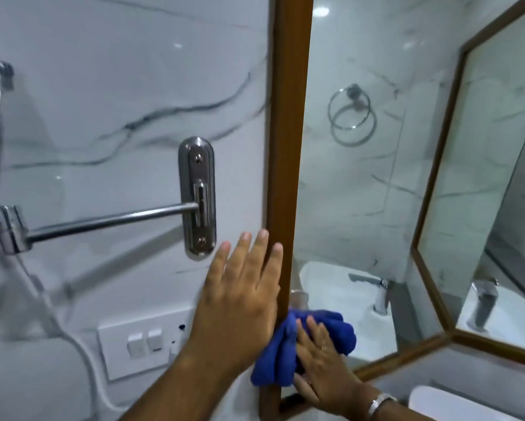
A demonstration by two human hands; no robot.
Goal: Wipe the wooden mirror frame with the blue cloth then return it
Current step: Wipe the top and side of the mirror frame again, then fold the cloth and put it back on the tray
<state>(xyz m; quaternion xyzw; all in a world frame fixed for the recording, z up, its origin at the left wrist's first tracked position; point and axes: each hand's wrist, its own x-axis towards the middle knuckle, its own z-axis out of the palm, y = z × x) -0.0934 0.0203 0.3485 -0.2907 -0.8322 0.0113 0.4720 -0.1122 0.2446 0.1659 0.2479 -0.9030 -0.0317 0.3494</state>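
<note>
Two bare hands work at the left edge of a wall mirror in the head view. The left hand [243,287] is spread flat, fingers straight and slightly apart, holding nothing; its palm lies against the marble wall [103,86] and its fingertips reach onto the upright side of the wooden frame [285,147]. The right hand [319,360] is lower and to the right, laid open with the fingers extended, pressing the blue cloth [282,354] against the lower part of that same upright, near the bottom left corner of the frame. The cloth is bunched, wrapped over the frame's edge: part of it hangs on the wall side just below the left wrist, part spreads onto the mirror glass [355,192] above the right fingers. Whether the right thumb grips the cloth from beneath cannot be told. A ring shows on one right finger and a metal watch [381,402] on the right wrist.

To the left of the frame, a chrome bracket [198,196] is screwed to the wall, with a rod [112,220] running leftward from it. A white switch plate [142,344] sits low on the wall, partly behind the left forearm. In the glass, a towel ring [350,112], a white basin and a tap [376,290] are reflected.
</note>
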